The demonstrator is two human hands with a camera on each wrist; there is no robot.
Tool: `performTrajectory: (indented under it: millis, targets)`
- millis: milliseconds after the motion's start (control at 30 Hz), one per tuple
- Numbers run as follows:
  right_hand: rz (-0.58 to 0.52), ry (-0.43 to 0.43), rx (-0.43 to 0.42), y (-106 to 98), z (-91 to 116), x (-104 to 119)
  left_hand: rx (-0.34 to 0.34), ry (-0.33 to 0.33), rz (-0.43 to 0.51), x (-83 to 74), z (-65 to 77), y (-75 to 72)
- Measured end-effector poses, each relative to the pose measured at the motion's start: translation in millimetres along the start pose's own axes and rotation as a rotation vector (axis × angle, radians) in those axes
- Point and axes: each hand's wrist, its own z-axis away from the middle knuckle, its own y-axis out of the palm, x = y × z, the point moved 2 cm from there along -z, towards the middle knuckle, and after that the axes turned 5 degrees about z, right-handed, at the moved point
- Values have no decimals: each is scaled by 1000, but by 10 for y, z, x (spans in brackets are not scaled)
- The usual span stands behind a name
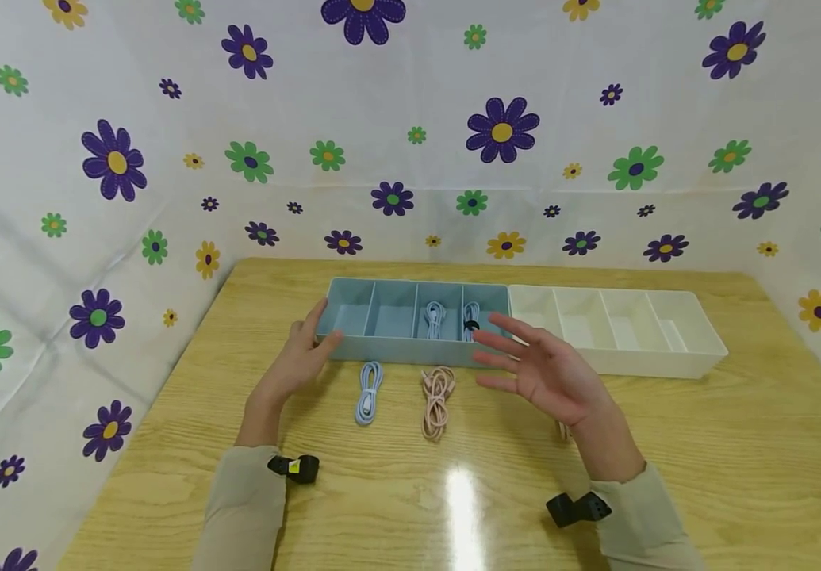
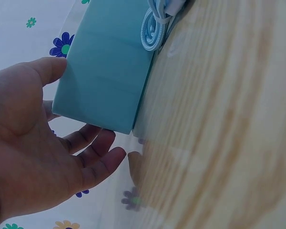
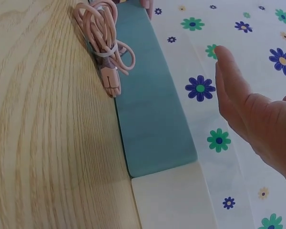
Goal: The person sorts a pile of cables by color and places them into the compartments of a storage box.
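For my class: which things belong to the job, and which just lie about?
Likely part of the job:
blue plastic compartment tray, touched by the left hand
coiled light-blue cables
coiled pink cable
cream plastic compartment tray

Seemingly incidental:
black wrist devices
floral white cloth
wooden table

on the table (image 1: pixel 760 460), the left box (image 1: pixel 410 350) stands end to end with the right box (image 1: pixel 649 362). in the left box, the third and fourth compartments (image 1: pixel 451 304) from left hold one cable (image 1: pixel 435 319) each. in front of this box lie two other cables (image 1: pixel 437 390), apart.
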Motion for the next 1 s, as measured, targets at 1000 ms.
performTrajectory:
  millis: [1000]
  targets:
    - [191, 145, -55, 317, -296, -256, 1, -5, 0, -52, 0, 0]
